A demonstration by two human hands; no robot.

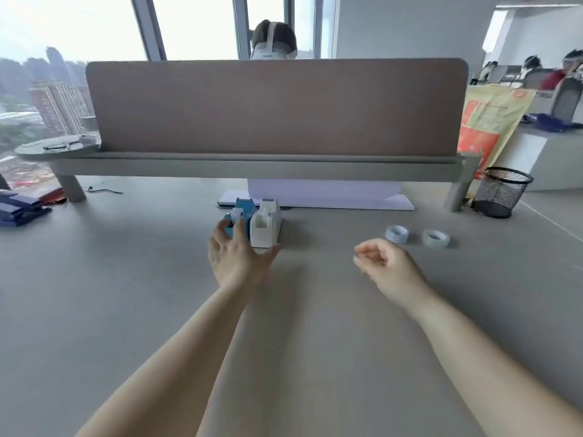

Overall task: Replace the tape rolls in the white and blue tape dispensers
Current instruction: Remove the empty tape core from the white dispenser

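Centrally, left hand (235, 258) spread open, fingers touching blue dispenser (240, 212) beside white dispenser (265, 223); right hand (383, 267) loosely curled, pinching small ring (355, 259); two tape rolls (397, 233) nearby.

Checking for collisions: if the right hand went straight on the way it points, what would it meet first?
Probably the striped tape roll, lying just beyond the right hand on the desk; the clear tape roll sits farther right. Depth is uncertain.

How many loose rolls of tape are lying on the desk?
2. One roll lies just beyond the right hand; the clear roll lies to its right, apart from it. Any rolls inside the dispensers are not counted.
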